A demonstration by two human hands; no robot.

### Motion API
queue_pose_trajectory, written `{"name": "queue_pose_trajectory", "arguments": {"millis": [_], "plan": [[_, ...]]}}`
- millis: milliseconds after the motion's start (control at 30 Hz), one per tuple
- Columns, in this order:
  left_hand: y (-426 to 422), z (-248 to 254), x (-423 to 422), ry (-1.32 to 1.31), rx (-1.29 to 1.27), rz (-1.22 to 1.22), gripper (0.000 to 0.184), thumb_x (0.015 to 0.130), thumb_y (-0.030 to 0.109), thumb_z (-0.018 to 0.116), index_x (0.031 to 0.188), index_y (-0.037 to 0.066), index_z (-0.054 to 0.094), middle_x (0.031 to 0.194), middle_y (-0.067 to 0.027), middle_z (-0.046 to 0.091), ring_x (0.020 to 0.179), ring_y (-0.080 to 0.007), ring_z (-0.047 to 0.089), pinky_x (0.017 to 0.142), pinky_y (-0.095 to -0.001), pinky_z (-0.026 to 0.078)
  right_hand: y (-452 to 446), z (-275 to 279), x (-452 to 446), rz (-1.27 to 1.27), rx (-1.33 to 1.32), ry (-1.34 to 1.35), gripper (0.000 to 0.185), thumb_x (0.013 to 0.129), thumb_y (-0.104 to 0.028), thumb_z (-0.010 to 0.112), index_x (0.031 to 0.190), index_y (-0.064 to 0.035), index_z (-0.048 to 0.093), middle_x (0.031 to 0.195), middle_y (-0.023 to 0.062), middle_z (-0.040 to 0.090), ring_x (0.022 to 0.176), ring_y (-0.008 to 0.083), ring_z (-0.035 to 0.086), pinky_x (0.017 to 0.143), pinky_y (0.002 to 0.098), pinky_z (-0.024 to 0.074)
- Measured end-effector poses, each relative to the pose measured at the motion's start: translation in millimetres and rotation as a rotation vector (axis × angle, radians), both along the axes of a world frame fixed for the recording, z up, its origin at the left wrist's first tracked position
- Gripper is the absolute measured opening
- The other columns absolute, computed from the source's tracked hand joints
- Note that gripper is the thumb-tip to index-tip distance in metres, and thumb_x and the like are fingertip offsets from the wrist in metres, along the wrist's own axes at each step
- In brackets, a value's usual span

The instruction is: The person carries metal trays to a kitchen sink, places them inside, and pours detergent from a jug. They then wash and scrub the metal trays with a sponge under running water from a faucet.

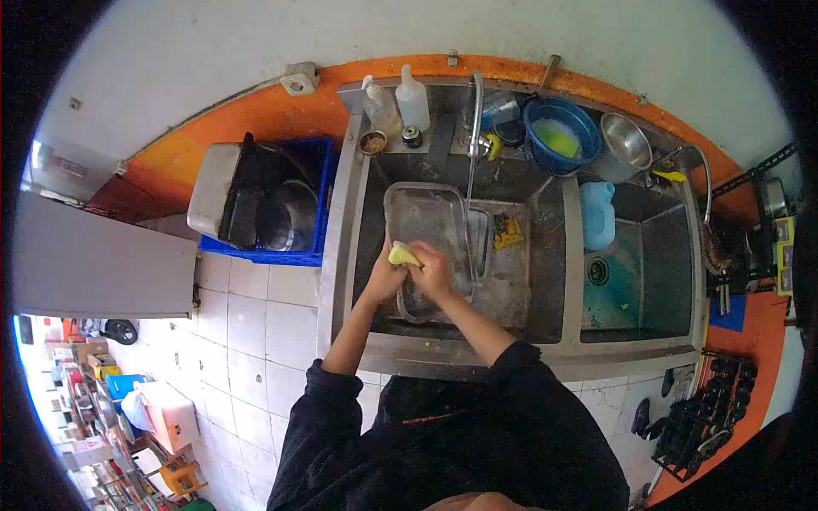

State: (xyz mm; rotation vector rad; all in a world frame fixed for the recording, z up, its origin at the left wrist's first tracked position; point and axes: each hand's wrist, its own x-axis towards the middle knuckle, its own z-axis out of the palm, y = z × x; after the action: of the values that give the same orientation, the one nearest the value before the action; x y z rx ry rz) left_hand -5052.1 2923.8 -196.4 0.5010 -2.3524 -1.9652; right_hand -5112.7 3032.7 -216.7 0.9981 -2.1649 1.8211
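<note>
In the left basin of the sink [562, 294], a clear rectangular plastic container [423, 209] lies under my hands. My left hand [386, 279] is closed at the container's left rim, though its fingertips are partly hidden. Close beside it, my right hand [433, 272] is closed around a yellow-green sponge [403, 255], which sits between both hands. A thin stream runs down from the faucet [476, 102] along the container's right side. A second, smaller clear container [480, 243] lies to the right, next to a yellow-and-dark scrubbing pad [509, 232].
Behind the basins stand a pump bottle [381, 106], a white bottle [412, 100] and a blue bucket [561, 136] with a metal pot [626, 140]. A light-blue jug [598, 215] rests in the right basin. A blue crate [322, 204] with metal pans stands left.
</note>
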Motion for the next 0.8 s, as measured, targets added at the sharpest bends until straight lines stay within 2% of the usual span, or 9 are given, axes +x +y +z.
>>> {"name": "queue_pose_trajectory", "arguments": {"millis": [167, 300, 467, 567, 667, 700, 733, 767, 800], "plan": [[14.9, -37.9, 1.5, 0.163, -0.145, -0.102, 0.042, 0.069, 0.007, 0.050, 0.109, -0.003, 0.041, 0.097, -0.0246, 0.053, 0.097, -0.0367, 0.051, 0.080, -0.0378, 0.040, -2.6, 35.9, -30.1, 0.235, 0.089, 0.086, 0.029, 0.061, 0.002, 0.059, 0.089, -0.0033, 0.061, 0.090, 0.0138, 0.054, 0.087, 0.0268, 0.055, 0.072, 0.0337, 0.0455], [29.8, -42.6, 6.4, -0.049, -0.306, -0.084, 0.038, 0.066, 0.005, 0.049, 0.102, -0.004, 0.046, 0.094, -0.0262, 0.053, 0.094, -0.0405, 0.050, 0.079, -0.0392, 0.040, -2.9, 21.8, -83.2, -0.084, 0.244, 0.218, 0.034, 0.060, 0.002, 0.059, 0.093, -0.0049, 0.060, 0.100, 0.0138, 0.049, 0.098, 0.0289, 0.048, 0.080, 0.0362, 0.0417], [25.1, -42.1, -9.7, 0.017, -0.072, -0.001, 0.036, 0.066, 0.004, 0.048, 0.102, -0.003, 0.047, 0.083, -0.0200, 0.056, 0.083, -0.0302, 0.056, 0.074, -0.0371, 0.042, -8.2, -5.6, -35.9, -0.079, 0.101, 0.160, 0.029, 0.066, -0.005, 0.057, 0.094, -0.0007, 0.057, 0.095, 0.0186, 0.055, 0.091, 0.0356, 0.052, 0.079, 0.0387, 0.0424], [18.6, -34.0, -5.6, 0.189, -0.116, -0.010, 0.044, 0.065, 0.005, 0.052, 0.108, 0.000, 0.044, 0.095, -0.0164, 0.053, 0.083, -0.0248, 0.053, 0.073, -0.0352, 0.042, 7.3, 11.1, -20.6, 0.151, 0.079, -0.104, 0.026, 0.070, -0.008, 0.056, 0.095, 0.0009, 0.054, 0.086, 0.0186, 0.057, 0.080, 0.0330, 0.056, 0.070, 0.0364, 0.0451], [31.8, -27.7, 3.2, 0.097, -0.366, -0.016, 0.048, 0.065, 0.005, 0.053, 0.111, -0.001, 0.041, 0.104, -0.0155, 0.049, 0.090, -0.0249, 0.052, 0.078, -0.0335, 0.040, -16.8, 5.7, -45.4, -0.161, 0.044, -0.207, 0.021, 0.074, -0.010, 0.055, 0.093, 0.0001, 0.053, 0.083, 0.0144, 0.057, 0.075, 0.0262, 0.057, 0.067, 0.0343, 0.0452], [32.6, -32.9, 6.9, 0.094, -0.391, -0.019, 0.050, 0.065, 0.006, 0.056, 0.112, -0.002, 0.041, 0.106, -0.0161, 0.048, 0.094, -0.0254, 0.050, 0.081, -0.0338, 0.039, -31.7, 5.2, -46.9, -0.130, -0.072, -0.711, 0.019, 0.077, -0.010, 0.052, 0.094, -0.0023, 0.052, 0.078, 0.0095, 0.057, 0.071, 0.0203, 0.056, 0.065, 0.0325, 0.0449], [33.3, -39.0, 9.0, 0.091, -0.415, -0.023, 0.052, 0.065, 0.008, 0.058, 0.113, -0.003, 0.042, 0.109, -0.0166, 0.047, 0.099, -0.0259, 0.048, 0.085, -0.0341, 0.038, -33.9, 11.1, -33.8, -0.117, -0.035, -0.595, 0.020, 0.078, -0.012, 0.051, 0.095, -0.0033, 0.052, 0.085, 0.0100, 0.055, 0.077, 0.0209, 0.053, 0.070, 0.0343, 0.0429], [33.5, -23.0, 7.5, 0.041, -0.076, -0.141, 0.051, 0.067, 0.014, 0.061, 0.113, -0.003, 0.044, 0.108, -0.0153, 0.049, 0.100, -0.0250, 0.048, 0.086, -0.0353, 0.037, -35.2, 17.5, -22.7, -0.109, -0.001, -0.476, 0.021, 0.078, -0.014, 0.050, 0.097, -0.0043, 0.051, 0.092, 0.0104, 0.054, 0.083, 0.0216, 0.051, 0.075, 0.0360, 0.0410], [10.4, -77.8, 15.3, 0.133, -0.241, -0.177, 0.049, 0.072, 0.022, 0.061, 0.111, -0.003, 0.047, 0.106, -0.0130, 0.051, 0.099, -0.0239, 0.048, 0.088, -0.0353, 0.037, -35.1, 24.1, -12.6, -0.108, 0.028, -0.358, 0.022, 0.079, -0.015, 0.049, 0.099, -0.0053, 0.051, 0.099, 0.0109, 0.052, 0.089, 0.0223, 0.048, 0.080, 0.0378, 0.0391]]}}
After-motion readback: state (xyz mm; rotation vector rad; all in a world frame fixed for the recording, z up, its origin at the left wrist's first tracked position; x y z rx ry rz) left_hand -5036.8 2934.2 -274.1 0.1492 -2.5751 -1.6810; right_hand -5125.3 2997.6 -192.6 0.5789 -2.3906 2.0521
